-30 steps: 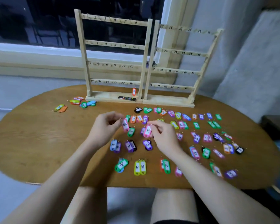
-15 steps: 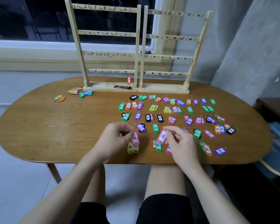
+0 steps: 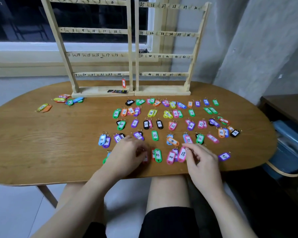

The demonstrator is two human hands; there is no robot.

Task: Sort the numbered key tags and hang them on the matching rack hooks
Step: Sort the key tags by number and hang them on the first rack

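Observation:
Two wooden racks (image 3: 100, 30) (image 3: 169, 33) with numbered hooks stand at the table's far side; one red tag (image 3: 123, 83) hangs near hook 24. Several coloured numbered key tags lie in rows on the right half of the table. My right hand (image 3: 200, 160) pinches the ring of a pink tag marked 18 (image 3: 182, 154) near the front edge. My left hand (image 3: 127, 154) is low over the front row with curled fingers; a tag (image 3: 145, 158) shows only partly beneath it, and its hold is hidden. A green tag 43 (image 3: 157, 155) lies between the hands.
The oval wooden table (image 3: 41, 143) carries a small heap of tags (image 3: 68, 99) at the far left and two more tags (image 3: 44, 107) beside it. A black packet (image 3: 117, 91) lies on the left rack's base. A dark side table with a blue bin (image 3: 289, 145) stands at right.
Both hands have come down and toward me to the front row of tags. The pink 18 tag stayed in my right hand. The pink tag formerly seen in my left hand is now mostly hidden.

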